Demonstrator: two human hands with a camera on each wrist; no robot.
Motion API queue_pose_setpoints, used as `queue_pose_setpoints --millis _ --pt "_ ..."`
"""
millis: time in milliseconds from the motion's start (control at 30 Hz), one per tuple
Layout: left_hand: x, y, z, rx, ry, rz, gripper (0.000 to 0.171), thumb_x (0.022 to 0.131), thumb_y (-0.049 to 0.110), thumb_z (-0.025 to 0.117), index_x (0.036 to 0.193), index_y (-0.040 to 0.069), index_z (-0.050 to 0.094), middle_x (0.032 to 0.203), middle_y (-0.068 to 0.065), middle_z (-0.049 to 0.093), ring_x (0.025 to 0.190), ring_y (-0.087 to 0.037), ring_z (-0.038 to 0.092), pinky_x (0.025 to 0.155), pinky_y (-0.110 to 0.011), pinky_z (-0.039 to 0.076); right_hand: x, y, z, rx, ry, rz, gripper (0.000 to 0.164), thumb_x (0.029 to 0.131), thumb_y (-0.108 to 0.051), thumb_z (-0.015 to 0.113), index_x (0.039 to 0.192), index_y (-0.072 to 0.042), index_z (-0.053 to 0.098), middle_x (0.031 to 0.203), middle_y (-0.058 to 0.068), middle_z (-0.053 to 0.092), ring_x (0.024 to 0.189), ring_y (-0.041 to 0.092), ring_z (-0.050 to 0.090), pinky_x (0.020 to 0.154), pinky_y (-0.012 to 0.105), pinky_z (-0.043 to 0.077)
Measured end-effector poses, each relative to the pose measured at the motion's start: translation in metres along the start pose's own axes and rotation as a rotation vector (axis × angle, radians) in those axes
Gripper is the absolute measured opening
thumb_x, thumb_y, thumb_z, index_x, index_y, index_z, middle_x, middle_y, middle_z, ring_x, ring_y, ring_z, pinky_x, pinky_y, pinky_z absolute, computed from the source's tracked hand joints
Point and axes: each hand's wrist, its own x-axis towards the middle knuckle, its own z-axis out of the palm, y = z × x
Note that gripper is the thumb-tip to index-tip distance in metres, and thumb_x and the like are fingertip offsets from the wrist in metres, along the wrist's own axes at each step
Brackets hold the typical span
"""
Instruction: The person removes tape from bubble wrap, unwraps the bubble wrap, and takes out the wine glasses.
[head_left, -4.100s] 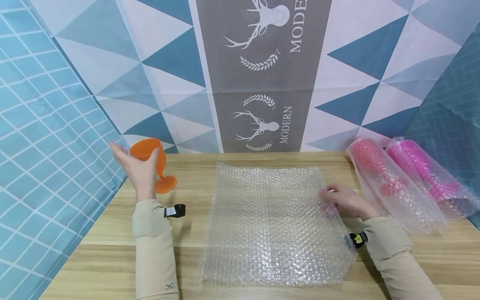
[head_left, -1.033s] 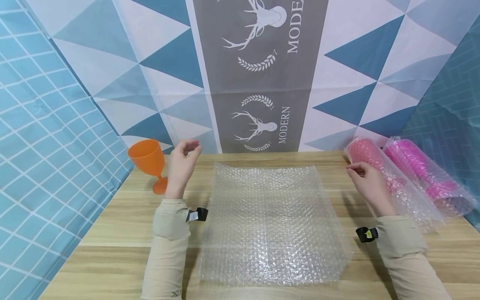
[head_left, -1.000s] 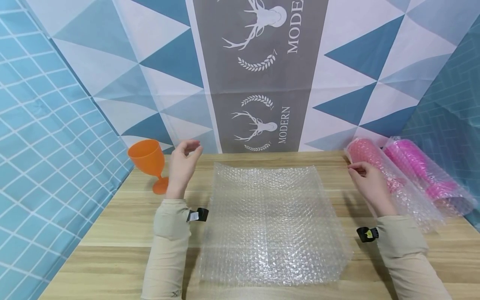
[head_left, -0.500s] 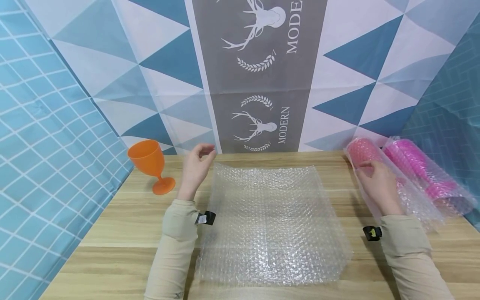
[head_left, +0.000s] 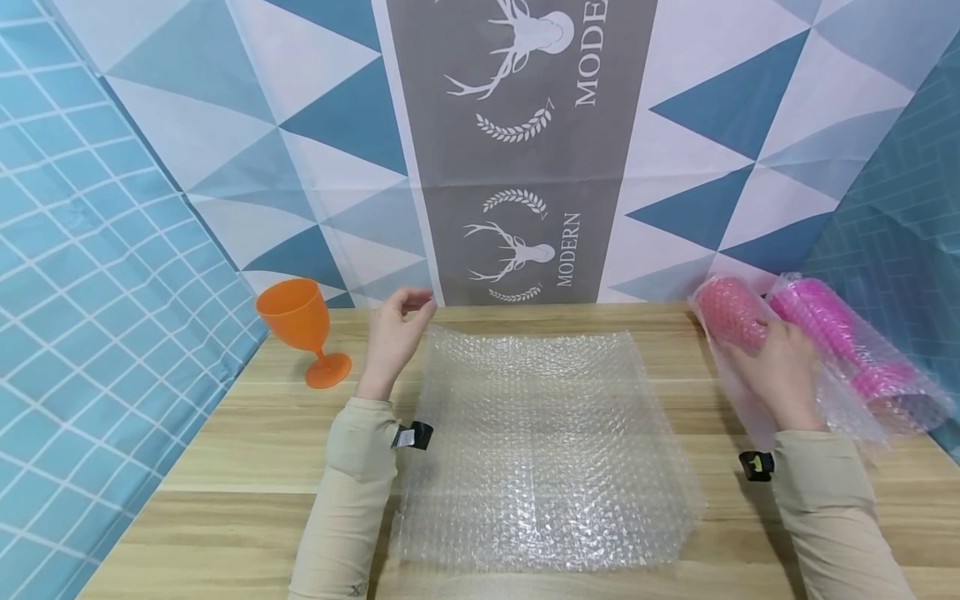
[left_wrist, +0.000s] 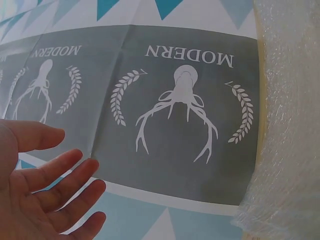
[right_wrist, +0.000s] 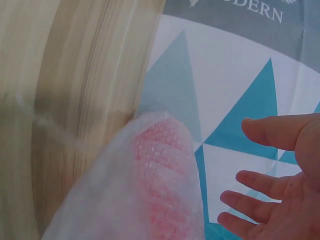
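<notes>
My left hand [head_left: 395,342] hovers by the far left corner of a flat sheet of clear bubble wrap [head_left: 551,442]. In the left wrist view its fingers [left_wrist: 67,185] are loosely bent and hold nothing. To its left stands an orange plastic goblet [head_left: 296,321], upright on the table. My right hand [head_left: 783,371] is over a red goblet rolled in bubble wrap [head_left: 727,308], hiding part of it. The right wrist view shows that hand's thumb and fingers [right_wrist: 250,205] spread apart beside the wrapped red goblet, with nothing gripped; whether they touch it cannot be told.
A pink goblet in bubble wrap [head_left: 832,333] lies right beside the red one. A patterned cloth backdrop [head_left: 517,167] rises at the table's back edge, with blue cloth walls at both sides. Wood-grain table [head_left: 225,500] shows around the sheet.
Having released the sheet's right edge, my right hand has moved right, over the wrapped red goblet. My left hand has moved right, away from the orange goblet, to the sheet's corner.
</notes>
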Motion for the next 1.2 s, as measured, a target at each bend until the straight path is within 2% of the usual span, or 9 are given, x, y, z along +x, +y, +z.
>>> queue_pose_setpoints --millis 300,467,667,933,1200 --pt "0.001 -0.002 0.005 0.005 -0.040 0.025 0.029 0.087 0.022 0.058 0.111 0.006 0.060 0.109 -0.012 0.062 0.103 -0.023 0.057 0.090 -0.040 0.044 -0.001 0.008 -0.007 -0.091 -0.090 0.036 0.086 0.085 -0.050 0.051 0.129 0.020 0.025 0.122 0.046 0.025 0.114 0.062 0.020 0.092 0.070 0.013" --pt "0.000 -0.003 0.006 0.003 -0.038 0.038 0.028 0.086 0.022 0.059 0.109 0.005 0.061 0.107 -0.012 0.063 0.102 -0.024 0.057 0.089 -0.041 0.045 -0.002 0.010 -0.008 -0.121 -0.111 0.046 0.084 0.083 -0.045 0.056 0.124 0.022 0.026 0.119 0.049 0.024 0.111 0.063 0.020 0.090 0.070 0.014" --pt "0.001 -0.003 0.007 0.006 -0.035 0.048 0.028 0.087 0.023 0.059 0.108 0.006 0.061 0.106 -0.011 0.063 0.103 -0.024 0.056 0.091 -0.043 0.043 -0.002 0.013 -0.008 -0.119 -0.099 0.092 0.090 0.081 -0.046 0.058 0.125 0.023 0.023 0.118 0.051 0.021 0.108 0.065 0.020 0.089 0.072 0.013" --pt "0.001 -0.001 0.010 0.030 -0.039 0.051 0.027 0.087 0.023 0.059 0.108 0.007 0.061 0.107 -0.011 0.063 0.103 -0.024 0.056 0.092 -0.041 0.043 -0.002 0.020 -0.008 -0.148 -0.099 0.130 0.081 0.079 -0.033 0.062 0.118 0.026 0.024 0.115 0.054 0.020 0.105 0.067 0.020 0.087 0.073 0.014" --pt "0.001 0.000 0.012 0.059 -0.096 0.072 0.028 0.086 0.022 0.060 0.109 0.005 0.061 0.106 -0.010 0.063 0.099 -0.022 0.057 0.088 -0.037 0.045 -0.003 0.023 -0.007 -0.177 -0.125 0.139 0.081 0.079 -0.030 0.062 0.119 0.027 0.022 0.115 0.055 0.019 0.106 0.069 0.018 0.088 0.074 0.012"
